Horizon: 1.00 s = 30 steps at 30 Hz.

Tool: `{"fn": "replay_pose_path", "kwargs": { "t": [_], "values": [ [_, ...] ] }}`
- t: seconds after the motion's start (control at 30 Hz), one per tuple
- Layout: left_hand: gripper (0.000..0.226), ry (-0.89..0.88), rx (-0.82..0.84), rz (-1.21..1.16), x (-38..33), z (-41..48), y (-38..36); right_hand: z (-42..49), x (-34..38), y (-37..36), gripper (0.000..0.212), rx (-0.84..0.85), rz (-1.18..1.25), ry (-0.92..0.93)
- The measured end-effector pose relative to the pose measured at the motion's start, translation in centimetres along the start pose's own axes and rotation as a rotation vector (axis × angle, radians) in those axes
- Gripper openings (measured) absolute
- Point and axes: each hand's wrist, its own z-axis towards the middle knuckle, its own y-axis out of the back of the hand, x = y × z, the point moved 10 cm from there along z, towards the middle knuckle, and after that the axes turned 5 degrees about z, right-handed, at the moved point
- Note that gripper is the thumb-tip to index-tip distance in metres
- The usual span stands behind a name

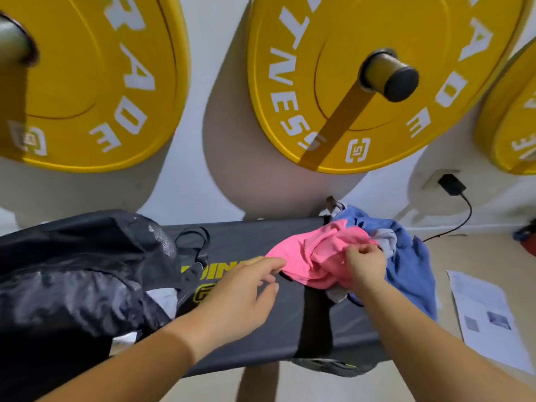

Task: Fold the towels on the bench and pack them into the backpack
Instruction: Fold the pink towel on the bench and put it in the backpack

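Step in hand: by my reading, you are lifting the pink towel (307, 256) out of the heap so it can be opened flat for folding; no fold is made yet.
Pink towel: crumpled on the right half of the bench (261, 320), lying on top of the other towels.
Right hand (365, 265): fingers curled together, pinching a bunched ridge of the pink cloth over the bench's right half.
Left hand (237, 294): over the bench's middle, fingers straight and spread, forefinger at the towel's left edge; whether it touches, I cannot tell.
Doing it well: find two true corners, not a bunch. Let your left fingers take the free edge, draw the cloth toward the bare middle of the bench, and shake it loose from the towels beneath before laying it flat.
Risk: pulling by the bunch will likely drag the other towels off the bench's right end.
Other towels: a blue towel (412, 265) hangs over the bench's right end, with a pale grey towel (387, 242) tucked between blue and pink.
Backpack (72, 271): black, slumped on the bench's left end; I cannot tell whether it is unzipped.
Bench writing: yellow letters at its middle, only "IN" legible, the rest covered by your left hand and a strap.
Plate writing: the yellow weight plates (377, 39) on the wall behind the bench read "TNESS", "RADE" and a boxed "15".
Paper sheet (487, 314): on the floor past the bench's right end, print too small to read.
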Motion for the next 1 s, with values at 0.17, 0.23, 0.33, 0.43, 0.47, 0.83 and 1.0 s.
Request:
{"fn": "replay_pose_path", "kwargs": {
  "t": [0.17, 0.23, 0.33, 0.43, 0.47, 0.83, 1.0],
  "values": [
    [0.041, 0.021, -0.001, -0.04, -2.1, -3.0, 1.8, -3.7, 4.0, 1.6, 0.009, 0.065, 0.404, -0.158],
    [0.042, 0.064, -0.072, -0.102, -3.0, -4.0, 3.2, -5.4, 7.2, 1.9, 0.026, 0.124, 0.443, -0.13],
    [0.05, 0.091, -0.144, -0.175, -5.1, -5.4, 4.6, -10.2, 14.3, 2.9, 0.035, 0.334, 0.433, 0.058],
    [0.049, 0.058, -0.186, -0.221, -7.8, -6.5, 6.1, -16.1, 21.6, 4.3, 0.034, 0.587, 0.352, 0.323],
    [0.048, 0.042, -0.213, -0.236, -8.5, -6.8, 6.6, -18.1, 23.3, 4.5, 0.034, 0.666, 0.349, 0.364],
    [0.032, 0.09, 0.003, -0.756, -10.6, -10.9, 8.1, -27.7, 26.1, 4.3, 0.043, 0.855, 0.355, 0.359],
    [0.041, 0.054, 0.14, -0.536, -11.5, -12.6, 6.6, -27.9, 25.7, 5.1, 0.049, 0.742, 0.419, 0.298]
  ]
}}
